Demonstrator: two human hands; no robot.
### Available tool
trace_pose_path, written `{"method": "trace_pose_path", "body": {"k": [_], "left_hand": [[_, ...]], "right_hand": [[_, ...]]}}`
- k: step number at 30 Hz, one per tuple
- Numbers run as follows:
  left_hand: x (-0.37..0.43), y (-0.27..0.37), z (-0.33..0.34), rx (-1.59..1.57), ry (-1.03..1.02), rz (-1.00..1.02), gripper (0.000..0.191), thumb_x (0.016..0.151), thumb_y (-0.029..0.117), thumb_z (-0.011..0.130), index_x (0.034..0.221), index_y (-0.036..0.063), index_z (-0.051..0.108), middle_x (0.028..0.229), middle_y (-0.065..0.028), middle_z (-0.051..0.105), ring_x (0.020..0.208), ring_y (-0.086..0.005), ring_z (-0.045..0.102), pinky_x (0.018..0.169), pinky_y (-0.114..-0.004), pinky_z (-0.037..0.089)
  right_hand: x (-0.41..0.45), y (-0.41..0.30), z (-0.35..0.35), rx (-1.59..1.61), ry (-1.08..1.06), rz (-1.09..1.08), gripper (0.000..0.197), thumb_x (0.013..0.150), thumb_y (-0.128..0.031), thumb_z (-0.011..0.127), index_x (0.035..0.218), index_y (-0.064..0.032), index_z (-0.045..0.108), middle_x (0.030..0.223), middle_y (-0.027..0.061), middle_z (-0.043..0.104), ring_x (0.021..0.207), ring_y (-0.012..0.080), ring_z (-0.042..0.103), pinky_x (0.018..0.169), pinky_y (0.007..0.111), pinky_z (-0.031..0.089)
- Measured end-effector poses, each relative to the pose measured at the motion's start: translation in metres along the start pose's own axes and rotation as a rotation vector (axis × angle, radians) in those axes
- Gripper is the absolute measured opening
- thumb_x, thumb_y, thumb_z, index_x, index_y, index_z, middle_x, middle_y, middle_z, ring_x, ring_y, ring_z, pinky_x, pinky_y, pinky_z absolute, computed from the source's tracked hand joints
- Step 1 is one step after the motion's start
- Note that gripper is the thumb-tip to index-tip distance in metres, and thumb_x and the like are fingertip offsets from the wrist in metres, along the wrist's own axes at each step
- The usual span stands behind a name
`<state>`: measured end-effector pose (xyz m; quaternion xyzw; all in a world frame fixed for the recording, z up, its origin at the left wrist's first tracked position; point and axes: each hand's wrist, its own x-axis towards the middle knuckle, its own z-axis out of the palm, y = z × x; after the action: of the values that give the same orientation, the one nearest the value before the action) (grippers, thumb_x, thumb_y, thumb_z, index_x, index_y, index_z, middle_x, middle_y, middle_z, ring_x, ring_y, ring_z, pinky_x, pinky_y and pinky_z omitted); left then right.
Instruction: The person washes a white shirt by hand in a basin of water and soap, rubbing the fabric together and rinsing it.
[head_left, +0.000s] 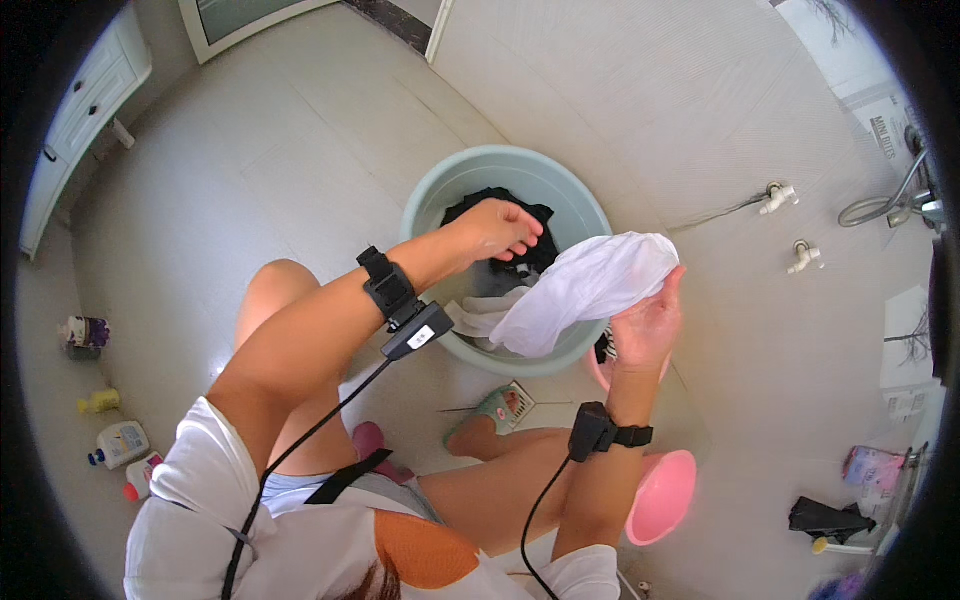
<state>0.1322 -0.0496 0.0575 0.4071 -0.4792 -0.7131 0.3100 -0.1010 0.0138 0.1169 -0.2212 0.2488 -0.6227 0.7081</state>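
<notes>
My left hand is over a pale blue-green plastic basin, palm partly turned inward, its fingers loosely curled and holding nothing. In the basin lies dark cloth with some cloudy water. My right hand holds a white cloth garment at its right end, beyond the basin's rim; the cloth covers most of the fingers. The garment stretches down leftward across the basin, where an off-white cloth part rests inside. Both wrists wear black straps with cabled devices.
A small pink basin with striped cloth sits under the big one's right side. Another pink basin is by my right forearm. Two wall taps are at right. Bottles line the left wall. A floor drain is near my slippered foot.
</notes>
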Motion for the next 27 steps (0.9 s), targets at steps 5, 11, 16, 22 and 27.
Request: {"method": "trace_pose_path", "body": {"k": [5,11,16,22,27], "left_hand": [[-0.001,-0.026,0.029,0.065,-0.127,0.202,0.040,0.090,0.033,0.057,0.119,0.0046,0.055,0.116,-0.0055,0.058,0.110,-0.0124,0.050,0.094,-0.029,0.039],[-0.001,-0.015,0.036,-0.005,-0.284,0.306,0.026,0.091,0.023,0.056,0.109,0.0047,0.058,0.102,0.0007,0.059,0.097,-0.0071,0.050,0.087,-0.024,0.040],[0.001,-0.006,0.019,-0.205,-0.004,0.266,0.013,0.095,0.019,0.042,0.094,0.0105,0.052,0.093,0.0044,0.052,0.090,-0.0048,0.049,0.084,-0.024,0.041],[0.008,-0.002,0.010,-0.211,0.053,0.250,0.024,0.098,0.024,0.036,0.097,0.0052,0.052,0.093,0.0003,0.054,0.089,-0.0082,0.049,0.087,-0.025,0.040],[-0.011,0.019,0.019,0.463,-0.340,0.342,0.042,0.095,0.034,0.049,0.110,-0.0045,0.056,0.101,-0.0060,0.062,0.090,-0.0109,0.053,0.082,-0.026,0.042]], "right_hand": [[-0.002,0.002,0.009,0.079,-0.064,0.003,0.046,0.095,-0.037,0.044,0.127,-0.0039,0.045,0.129,0.0132,0.049,0.121,0.0291,0.044,0.103,0.048,0.033],[-0.001,0.003,0.006,0.033,0.108,-0.034,0.051,0.093,-0.039,0.049,0.129,-0.0031,0.042,0.130,0.0133,0.047,0.120,0.0282,0.045,0.101,0.047,0.035],[-0.006,-0.007,0.014,-0.311,0.200,-0.130,0.053,0.092,-0.043,0.049,0.126,-0.0029,0.042,0.128,0.0119,0.048,0.118,0.0257,0.046,0.099,0.045,0.037],[-0.012,-0.007,0.014,-0.482,0.253,-0.110,0.057,0.092,-0.044,0.049,0.129,-0.0015,0.039,0.125,0.0117,0.049,0.116,0.0236,0.048,0.098,0.040,0.038],[-0.010,-0.006,0.013,-0.451,0.223,-0.137,0.054,0.093,-0.041,0.049,0.127,0.0005,0.041,0.122,0.0111,0.051,0.112,0.0221,0.051,0.096,0.038,0.040]]}}
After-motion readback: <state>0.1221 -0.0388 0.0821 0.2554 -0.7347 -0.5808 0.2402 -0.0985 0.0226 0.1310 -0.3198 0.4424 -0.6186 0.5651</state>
